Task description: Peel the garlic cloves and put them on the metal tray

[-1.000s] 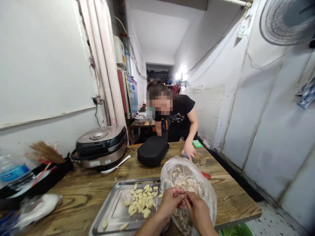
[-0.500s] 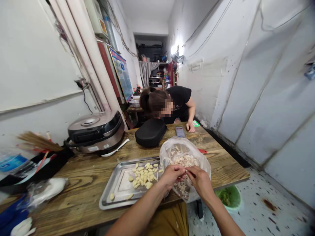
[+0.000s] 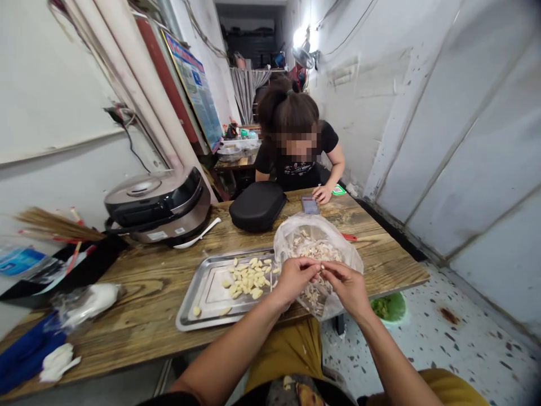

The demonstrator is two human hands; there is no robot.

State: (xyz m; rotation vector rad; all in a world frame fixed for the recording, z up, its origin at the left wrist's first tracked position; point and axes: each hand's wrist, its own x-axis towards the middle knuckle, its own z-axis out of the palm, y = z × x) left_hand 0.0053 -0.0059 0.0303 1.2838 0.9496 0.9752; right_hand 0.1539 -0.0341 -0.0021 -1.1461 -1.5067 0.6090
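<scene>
My left hand (image 3: pixel 295 280) and my right hand (image 3: pixel 349 286) meet above a clear plastic bag (image 3: pixel 284 237), fingertips pinched together. Between them shows a small pale garlic clove (image 3: pixel 322 267), mostly covered by the fingers. Inside the open bag lies a heap of garlic skins and bits (image 3: pixel 310 247). Left of the bag, a metal tray (image 3: pixel 198 287) carries many peeled garlic cloves (image 3: pixel 249 276), most of them grouped at its right side, with a couple near the front edge.
Across the wooden table (image 3: pixel 139 304) a person (image 3: pixel 325 141) leans forward, a hand on a phone (image 3: pixel 310 204). A black case (image 3: pixel 257 206), a rice cooker (image 3: pixel 156 206), a white spoon (image 3: pixel 198 234) and a red handle (image 3: pixel 349 237) lie around. A green basin (image 3: pixel 395 307) stands on the floor.
The view has tipped downward. The person opposite has raised and turned their head, and their hand has shifted onto the phone. My hands stay pinched together over the bag.
</scene>
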